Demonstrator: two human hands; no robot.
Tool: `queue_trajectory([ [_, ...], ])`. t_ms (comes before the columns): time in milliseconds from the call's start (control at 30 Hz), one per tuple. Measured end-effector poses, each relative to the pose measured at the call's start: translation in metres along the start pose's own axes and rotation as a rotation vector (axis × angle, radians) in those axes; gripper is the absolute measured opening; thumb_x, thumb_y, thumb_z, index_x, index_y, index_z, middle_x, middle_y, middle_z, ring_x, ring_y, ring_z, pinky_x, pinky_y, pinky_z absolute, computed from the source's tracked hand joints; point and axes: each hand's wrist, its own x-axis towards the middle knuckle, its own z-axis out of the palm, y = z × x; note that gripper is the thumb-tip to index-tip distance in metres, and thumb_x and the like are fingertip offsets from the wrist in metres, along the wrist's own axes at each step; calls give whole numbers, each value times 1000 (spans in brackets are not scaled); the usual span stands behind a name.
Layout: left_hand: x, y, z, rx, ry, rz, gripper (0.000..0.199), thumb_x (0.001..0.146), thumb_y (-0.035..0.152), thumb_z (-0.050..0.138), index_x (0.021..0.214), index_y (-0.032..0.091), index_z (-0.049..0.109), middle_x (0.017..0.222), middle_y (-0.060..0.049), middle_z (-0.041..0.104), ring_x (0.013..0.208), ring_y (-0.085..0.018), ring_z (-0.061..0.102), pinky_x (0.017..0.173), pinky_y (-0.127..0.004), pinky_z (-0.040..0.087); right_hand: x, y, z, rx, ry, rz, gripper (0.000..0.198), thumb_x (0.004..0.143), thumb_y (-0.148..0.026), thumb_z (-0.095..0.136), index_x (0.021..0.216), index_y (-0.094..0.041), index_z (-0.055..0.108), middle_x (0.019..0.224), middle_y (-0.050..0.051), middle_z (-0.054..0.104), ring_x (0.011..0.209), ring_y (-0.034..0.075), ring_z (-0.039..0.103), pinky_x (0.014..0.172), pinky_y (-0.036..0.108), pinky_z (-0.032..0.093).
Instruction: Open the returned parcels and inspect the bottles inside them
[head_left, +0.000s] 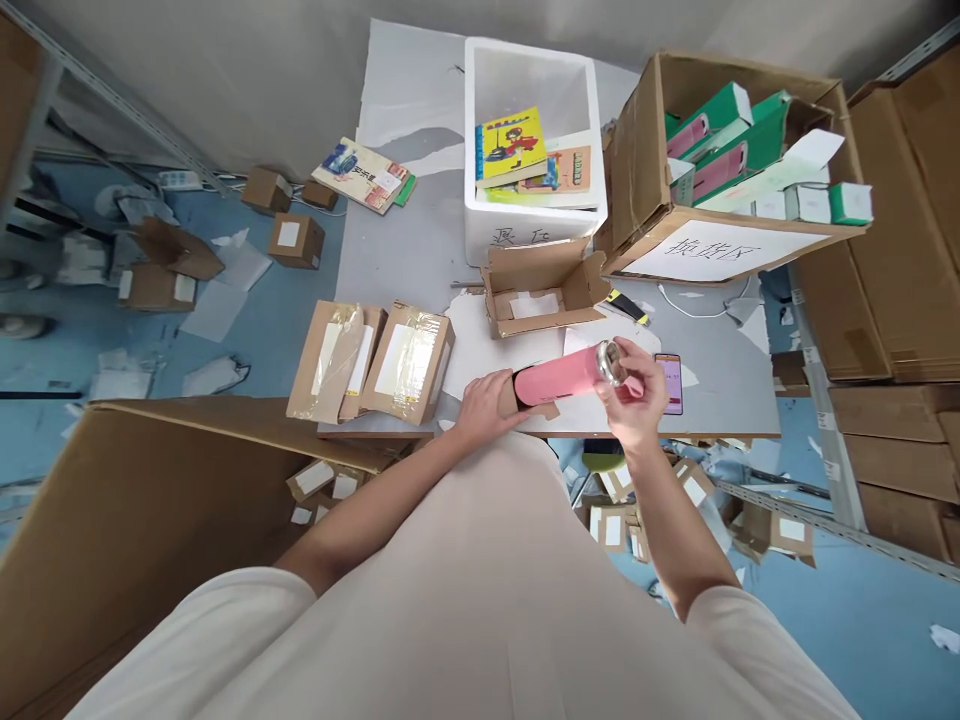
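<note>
A pink thermos bottle (556, 378) with a shiny metal neck lies tilted across the front of the table, its top toward the right. My left hand (484, 405) is closed round its dark base. At the neck, the fingers of my right hand (637, 395) are closed around the top end, with a small pink piece showing between them; whether that is a strap or part of a lid I cannot tell. Just behind the bottle stands an opened small cardboard box (529, 325). A yellow and black utility knife (628, 308) lies beside that box.
Two taped parcels (409, 362) sit at the table's left front. A phone (674, 372) lies right of my right hand. Behind are a white foam bin (474, 215) with books and a large carton (637, 170) of green boxes. Loose books (364, 175) lie back left.
</note>
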Motion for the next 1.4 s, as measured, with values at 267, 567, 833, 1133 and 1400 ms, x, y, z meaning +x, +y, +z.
queue_trajectory([
  [267,0,-2,5,5,17,4,75,72,55,72,134,19,49,133,-17,56,126,-36,50,108,-51,32,-29,9,29,-343,-451,-17,32,72,-43,76,96,-29,60,121,13,59,112,33,59,91,53,53],
  [567,1,-11,7,37,-13,73,73,76,38,71,138,18,40,133,-14,53,126,-28,52,105,-44,44,-53,31,61,-707,-524,52,30,89,-48,57,97,-20,64,122,14,61,110,31,52,89,46,42],
  [833,2,-7,1,-35,-44,-36,98,69,48,78,146,19,24,135,-15,53,124,-30,54,102,-45,45,-42,31,30,-397,-762,51,34,95,-38,49,120,-20,64,124,12,65,112,26,58,95,41,47],
  [1133,4,-11,-6,-37,-37,-55,86,62,43,84,132,20,39,128,-13,59,117,-29,59,95,-41,49,-19,7,64,-731,-845,339,6,82,-23,64,83,-22,70,78,3,66,71,17,57,58,26,36],
  [1400,-15,-18,12,-214,77,30,83,74,41,76,139,18,30,134,-19,56,114,-24,63,93,-40,53,-53,-1,56,-894,-823,-100,30,97,-29,46,95,-18,74,108,13,66,93,25,54,74,37,38],
])
